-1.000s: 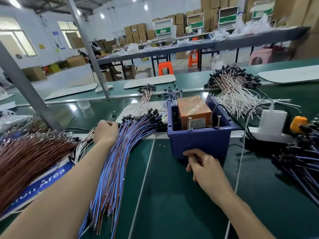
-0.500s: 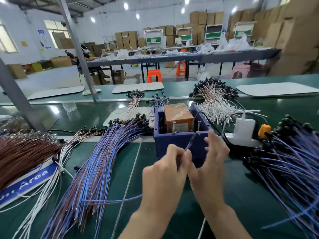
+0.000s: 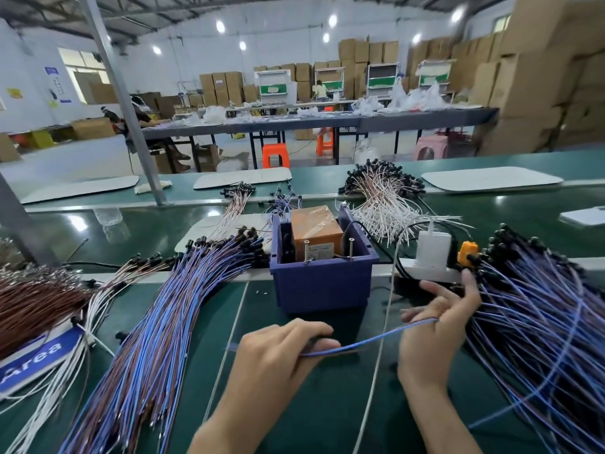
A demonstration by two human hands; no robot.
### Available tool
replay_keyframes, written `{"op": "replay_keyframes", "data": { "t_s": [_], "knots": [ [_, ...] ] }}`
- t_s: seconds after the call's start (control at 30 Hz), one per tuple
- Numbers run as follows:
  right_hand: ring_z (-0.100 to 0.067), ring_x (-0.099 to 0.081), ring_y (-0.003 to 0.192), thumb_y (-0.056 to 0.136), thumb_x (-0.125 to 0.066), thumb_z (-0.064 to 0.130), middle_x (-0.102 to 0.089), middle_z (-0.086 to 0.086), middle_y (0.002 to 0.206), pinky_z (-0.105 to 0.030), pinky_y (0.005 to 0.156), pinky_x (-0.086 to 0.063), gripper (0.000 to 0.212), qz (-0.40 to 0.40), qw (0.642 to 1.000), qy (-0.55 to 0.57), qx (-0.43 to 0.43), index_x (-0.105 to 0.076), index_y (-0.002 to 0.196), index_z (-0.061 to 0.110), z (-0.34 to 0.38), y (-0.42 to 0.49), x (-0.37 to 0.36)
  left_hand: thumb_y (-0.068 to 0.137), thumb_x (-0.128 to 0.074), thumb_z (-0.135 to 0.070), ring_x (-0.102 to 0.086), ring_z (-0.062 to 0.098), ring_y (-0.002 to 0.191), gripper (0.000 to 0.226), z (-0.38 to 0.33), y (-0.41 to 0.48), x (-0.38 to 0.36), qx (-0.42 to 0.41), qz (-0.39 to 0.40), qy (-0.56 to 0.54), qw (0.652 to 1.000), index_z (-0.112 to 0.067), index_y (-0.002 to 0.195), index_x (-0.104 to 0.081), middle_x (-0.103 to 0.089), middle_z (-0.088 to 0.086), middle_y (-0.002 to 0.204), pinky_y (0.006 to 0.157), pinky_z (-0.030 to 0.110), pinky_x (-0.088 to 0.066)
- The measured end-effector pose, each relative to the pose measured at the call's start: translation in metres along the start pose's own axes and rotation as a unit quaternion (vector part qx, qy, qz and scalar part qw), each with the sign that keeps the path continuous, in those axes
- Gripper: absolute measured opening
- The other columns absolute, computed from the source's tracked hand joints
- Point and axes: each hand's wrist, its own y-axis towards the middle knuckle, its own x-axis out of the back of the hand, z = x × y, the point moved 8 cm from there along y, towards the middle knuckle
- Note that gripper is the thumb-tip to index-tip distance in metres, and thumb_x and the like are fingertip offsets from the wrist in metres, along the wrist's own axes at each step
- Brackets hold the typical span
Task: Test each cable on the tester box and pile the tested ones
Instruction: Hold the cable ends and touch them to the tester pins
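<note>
Cable [image 3: 370,339]: you've got it pinched at both ends, left hand [image 3: 278,352] & right hand [image 3: 435,326], long axis running across btwn them. Tester box [image 3: 322,276] sits just ahead of both grips; tested pile [image 3: 540,322] lies right, nearer your right hand.

Counts, bench view

We count one tester box [image 3: 322,280], two upright screws [image 3: 306,252], two orange stools [image 3: 276,155], two hands [image 3: 278,352].

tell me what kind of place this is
Most likely a factory floor for wire-harness assembly and testing. Bundled blue cables lie heaped along a green conveyor belt, a blue tester box sits on it, and stacked cardboard cartons line the back wall behind long worktables.
</note>
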Motion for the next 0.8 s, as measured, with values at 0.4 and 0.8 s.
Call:
{"op": "replay_keyframes", "data": {
  "t_s": [0.4, 0.8],
  "knots": [
    [-0.005, -0.036, 0.05, 0.107, -0.038, 0.04, -0.045, 0.009, 0.059, -0.012, 0.044, -0.034, 0.021, 0.139, 0.977, 0.118, -0.111, -0.059, 0.105, 0.038, -0.005, -0.016, -0.034, 0.108, -0.018, -0.038, -0.043, 0.018, 0.085, 0.049, 0.033, -0.006, 0.01, 0.155, -0.05, 0.171, 0.972, -0.023, 0.107, -0.065, -0.048, -0.009, 0.092, 0.078, 0.035, -0.032],
    [0.004, -0.06, 0.077, 0.089, -0.046, 0.018, -0.058, 0.036, 0.084, -0.018, 0.072, -0.05, 0.084, 0.526, 0.83, -0.148, 0.109, -0.009, 0.147, 0.067, 0.004, -0.101, -0.096, 0.096, -0.057, -0.038, -0.062, 0.003, 0.08, 0.035, 0.042, -0.021, -0.028, 0.247, 0.042, 0.057, 0.966, -0.052, 0.117, -0.032, -0.052, -0.03, 0.088, 0.06, 0.011, -0.036]
  ]
}}
